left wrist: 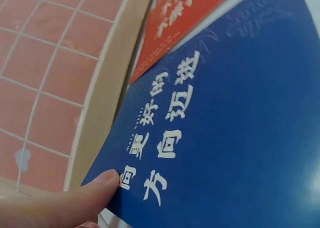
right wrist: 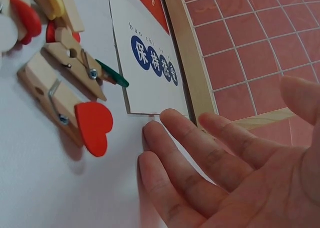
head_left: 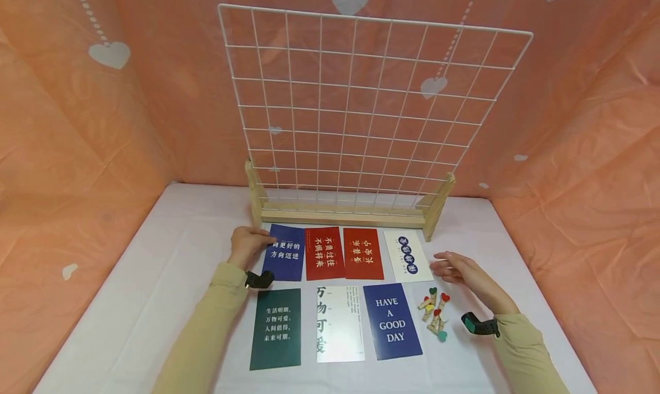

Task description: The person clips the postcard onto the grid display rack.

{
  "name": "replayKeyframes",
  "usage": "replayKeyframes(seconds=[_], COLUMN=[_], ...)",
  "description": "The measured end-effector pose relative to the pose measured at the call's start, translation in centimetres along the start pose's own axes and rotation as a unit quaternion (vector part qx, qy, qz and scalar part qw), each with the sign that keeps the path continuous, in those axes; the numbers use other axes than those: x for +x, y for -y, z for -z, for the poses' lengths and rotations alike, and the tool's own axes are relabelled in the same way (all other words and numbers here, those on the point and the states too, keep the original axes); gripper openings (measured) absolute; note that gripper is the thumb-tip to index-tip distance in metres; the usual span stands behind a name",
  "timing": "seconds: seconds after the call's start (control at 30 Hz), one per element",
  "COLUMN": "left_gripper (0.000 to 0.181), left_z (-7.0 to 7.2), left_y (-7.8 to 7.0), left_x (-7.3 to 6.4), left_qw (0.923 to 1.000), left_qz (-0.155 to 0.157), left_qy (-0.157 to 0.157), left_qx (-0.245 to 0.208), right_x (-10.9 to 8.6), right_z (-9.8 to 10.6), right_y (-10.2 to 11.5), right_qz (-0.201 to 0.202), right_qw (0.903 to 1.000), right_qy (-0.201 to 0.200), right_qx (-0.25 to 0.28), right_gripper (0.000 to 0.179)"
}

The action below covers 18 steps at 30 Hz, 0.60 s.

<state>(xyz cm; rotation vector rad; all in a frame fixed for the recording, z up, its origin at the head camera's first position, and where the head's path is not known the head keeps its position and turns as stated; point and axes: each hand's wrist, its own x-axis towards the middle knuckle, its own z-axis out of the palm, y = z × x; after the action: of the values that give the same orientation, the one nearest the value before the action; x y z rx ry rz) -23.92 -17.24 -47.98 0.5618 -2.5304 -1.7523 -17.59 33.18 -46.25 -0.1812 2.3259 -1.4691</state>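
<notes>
My left hand point(head_left: 248, 246) pinches the left edge of a blue card point(head_left: 283, 262) with white Chinese characters, thumb on top. In the left wrist view that blue card point(left wrist: 225, 118) is tilted and overlaps a corner of a red card point(left wrist: 175, 22). My right hand point(head_left: 464, 274) rests beside a white card point(head_left: 402, 265) with blue dots, fingers loosely extended and holding nothing. The right wrist view has its fingertips near that card's edge. Small wooden clothespins point(head_left: 435, 316) with coloured hearts lie in a pile close to my right hand.
Behind the cards stands a white wire grid point(head_left: 356, 102) on a wooden base point(head_left: 340, 217). Another red card point(head_left: 363, 253) lies in the back row. Nearer me are a green card point(head_left: 275, 348), a white card point(head_left: 353, 325) and a blue English card point(head_left: 394, 348). Orange cloth point(head_left: 77, 153) surrounds the table.
</notes>
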Motion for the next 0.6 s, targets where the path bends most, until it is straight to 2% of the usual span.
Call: replayKeyframes(seconds=[0.17, 0.33, 0.6], left_gripper=[0.031, 0.032, 0.034], left_z=[0.1, 0.3, 1.0], left_y=[-0.2, -0.4, -0.4], left_x=[0.0, 0.0, -0.3], left_qw=[0.9990, 0.9988, 0.9939], left_qz=[0.008, 0.015, 0.059], left_qy=[0.008, 0.025, 0.062], left_qx=[-0.042, -0.039, -0.069], right_x=[-0.1, -0.4, -0.6], right_z=[0.1, 0.4, 0.5], right_y=[-0.1, -0.1, -0.1], right_qz=[0.003, 0.000, -0.011], right_qw=[1.0000, 1.0000, 0.9997], right_qy=[0.000, 0.006, 0.023], right_qx=[-0.001, 0.001, 0.003], right_gripper=[0.059, 0.053, 0.049])
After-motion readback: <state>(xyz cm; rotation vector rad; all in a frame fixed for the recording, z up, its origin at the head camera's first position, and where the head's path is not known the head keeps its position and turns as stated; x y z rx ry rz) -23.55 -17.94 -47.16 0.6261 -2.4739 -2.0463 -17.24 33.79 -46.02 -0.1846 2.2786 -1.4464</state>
